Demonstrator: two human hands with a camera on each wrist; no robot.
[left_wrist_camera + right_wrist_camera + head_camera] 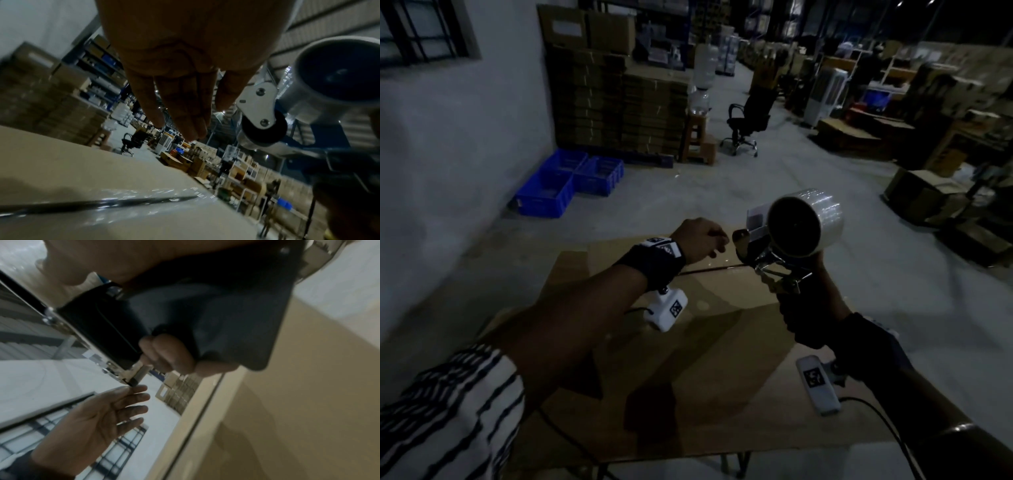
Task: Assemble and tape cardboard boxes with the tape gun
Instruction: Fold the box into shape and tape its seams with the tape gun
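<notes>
My right hand (808, 322) grips the dark handle of a tape gun (774, 267) and holds it up above the box; its fingers (170, 353) curl round the handle. The clear tape roll (804, 222) sits on top of the gun. My left hand (702, 240) hovers just left of the gun's front end, palm open and fingers (185, 105) straight. Whether a fingertip (141, 388) touches the gun's tip, I cannot tell. Below both hands lies a brown cardboard box (688, 359), with shiny clear tape (102, 203) along its top seam.
The box rests on a table near a white wall at the left. Beyond it are blue crates (565, 181) on the floor, stacked flat cardboard (619, 102), a black office chair (746, 120) and more boxes (921, 195) at the right.
</notes>
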